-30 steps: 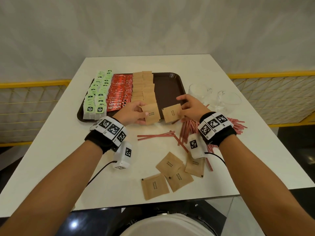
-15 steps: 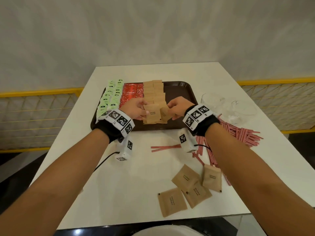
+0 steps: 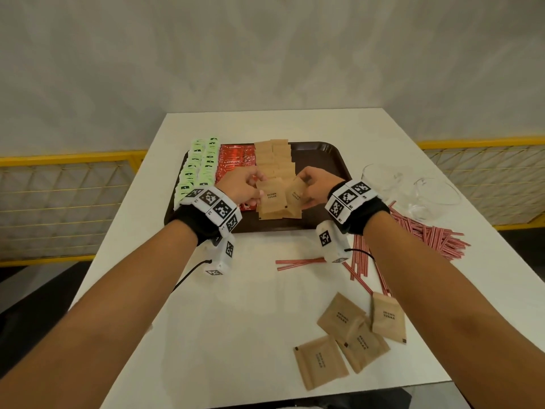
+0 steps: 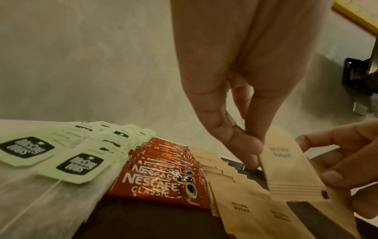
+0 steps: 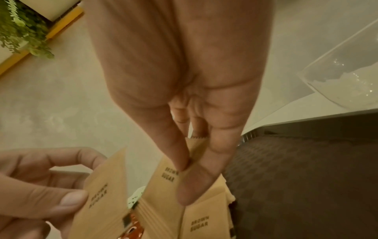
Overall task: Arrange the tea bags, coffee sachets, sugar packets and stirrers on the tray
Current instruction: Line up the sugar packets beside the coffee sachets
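Note:
A dark brown tray [image 3: 324,160] carries rows of green tea bags [image 3: 197,169], red coffee sachets [image 3: 236,157] and brown sugar packets [image 3: 274,160]. My left hand [image 3: 256,192] pinches one brown sugar packet [image 3: 271,199] upright over the near end of the sugar row. Close beside it, my right hand [image 3: 303,191] pinches a second sugar packet [image 3: 295,193] by its top edge. In the left wrist view the left hand [image 4: 251,148] holds its packet [image 4: 290,169]. In the right wrist view the right hand [image 5: 188,163] holds its packet [image 5: 163,177].
Several loose sugar packets [image 3: 351,329] lie on the white table near its front right. Red-striped stirrers [image 3: 427,234] are scattered to the right of the tray. Two clear glass bowls [image 3: 413,190] stand at the right. The tray's right part is bare.
Both hands have moved forward from the tray's near edge over the sugar row and come closer together, each still holding its packet. The right hand's packet now stands more upright.

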`<move>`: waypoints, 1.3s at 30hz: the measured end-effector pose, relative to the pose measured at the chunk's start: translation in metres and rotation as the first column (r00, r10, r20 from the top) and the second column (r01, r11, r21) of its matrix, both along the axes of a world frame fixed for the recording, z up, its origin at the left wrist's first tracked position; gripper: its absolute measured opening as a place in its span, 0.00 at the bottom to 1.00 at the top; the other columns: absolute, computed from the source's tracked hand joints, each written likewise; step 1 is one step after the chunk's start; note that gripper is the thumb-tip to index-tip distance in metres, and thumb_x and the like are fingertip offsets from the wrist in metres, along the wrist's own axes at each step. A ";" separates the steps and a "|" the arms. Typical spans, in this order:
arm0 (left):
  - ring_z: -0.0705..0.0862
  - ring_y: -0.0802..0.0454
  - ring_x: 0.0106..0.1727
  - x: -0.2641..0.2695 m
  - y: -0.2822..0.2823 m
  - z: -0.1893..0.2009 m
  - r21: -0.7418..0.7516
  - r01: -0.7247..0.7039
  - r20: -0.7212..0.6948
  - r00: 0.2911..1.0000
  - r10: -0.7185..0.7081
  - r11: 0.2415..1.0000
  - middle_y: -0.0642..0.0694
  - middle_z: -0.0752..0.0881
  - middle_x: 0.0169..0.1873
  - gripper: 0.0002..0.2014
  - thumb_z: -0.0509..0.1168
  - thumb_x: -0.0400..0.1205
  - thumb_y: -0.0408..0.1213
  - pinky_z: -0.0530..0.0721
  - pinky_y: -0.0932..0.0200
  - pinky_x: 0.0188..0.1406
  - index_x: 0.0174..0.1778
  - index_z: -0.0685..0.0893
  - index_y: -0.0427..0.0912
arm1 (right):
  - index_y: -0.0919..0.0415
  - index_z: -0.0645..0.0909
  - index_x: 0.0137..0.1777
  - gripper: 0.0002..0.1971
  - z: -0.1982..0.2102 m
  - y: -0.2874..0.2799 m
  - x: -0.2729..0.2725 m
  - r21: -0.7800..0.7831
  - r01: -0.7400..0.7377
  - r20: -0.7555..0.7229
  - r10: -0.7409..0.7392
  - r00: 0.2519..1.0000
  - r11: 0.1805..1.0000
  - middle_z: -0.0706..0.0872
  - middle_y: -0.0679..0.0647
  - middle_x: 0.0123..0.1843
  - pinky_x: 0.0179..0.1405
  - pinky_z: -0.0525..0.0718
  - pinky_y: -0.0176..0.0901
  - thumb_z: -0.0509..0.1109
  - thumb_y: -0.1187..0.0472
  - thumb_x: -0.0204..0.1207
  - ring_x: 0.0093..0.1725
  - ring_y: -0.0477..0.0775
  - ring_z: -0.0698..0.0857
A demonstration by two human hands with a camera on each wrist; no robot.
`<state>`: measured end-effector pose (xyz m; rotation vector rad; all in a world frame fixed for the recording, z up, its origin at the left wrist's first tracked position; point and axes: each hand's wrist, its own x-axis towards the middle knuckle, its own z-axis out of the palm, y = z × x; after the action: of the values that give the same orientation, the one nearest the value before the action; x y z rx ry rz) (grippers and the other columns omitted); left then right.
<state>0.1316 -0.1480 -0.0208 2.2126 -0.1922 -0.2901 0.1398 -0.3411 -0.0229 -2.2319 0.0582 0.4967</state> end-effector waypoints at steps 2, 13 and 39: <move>0.84 0.54 0.31 0.000 -0.003 0.000 0.062 0.044 0.001 0.999 -0.044 0.997 0.43 0.81 0.38 0.11 0.66 0.79 0.26 0.85 0.65 0.34 0.55 0.79 0.41 | 0.55 0.72 0.52 0.19 0.002 -0.004 0.000 -0.038 0.007 0.006 -0.007 1.000 0.999 0.80 0.61 0.61 0.55 0.86 0.61 0.70 0.76 0.70 0.53 0.65 0.87; 0.81 0.43 0.59 0.001 -0.017 -0.015 0.448 -0.020 0.128 0.991 -0.042 0.894 0.39 0.84 0.57 0.18 0.70 0.76 0.30 0.79 0.52 0.58 0.63 0.81 0.40 | 0.55 0.80 0.54 0.14 -0.011 0.013 0.014 -0.272 -0.122 0.035 0.136 0.990 0.955 0.83 0.59 0.61 0.58 0.85 0.56 0.72 0.71 0.71 0.56 0.62 0.86; 0.76 0.39 0.64 -0.013 -0.039 -0.042 0.608 -0.005 0.160 0.980 -0.115 0.794 0.37 0.72 0.66 0.21 0.67 0.79 0.45 0.74 0.52 0.63 0.65 0.79 0.38 | 0.55 0.74 0.66 0.25 -0.037 0.008 0.016 -0.345 0.001 0.103 0.037 0.994 0.939 0.75 0.59 0.66 0.55 0.86 0.52 0.77 0.61 0.70 0.55 0.60 0.83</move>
<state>0.1183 -0.1867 -0.0624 2.8876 -0.3009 -0.1849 0.1558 -0.3329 -0.0604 -2.6020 0.0723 0.3974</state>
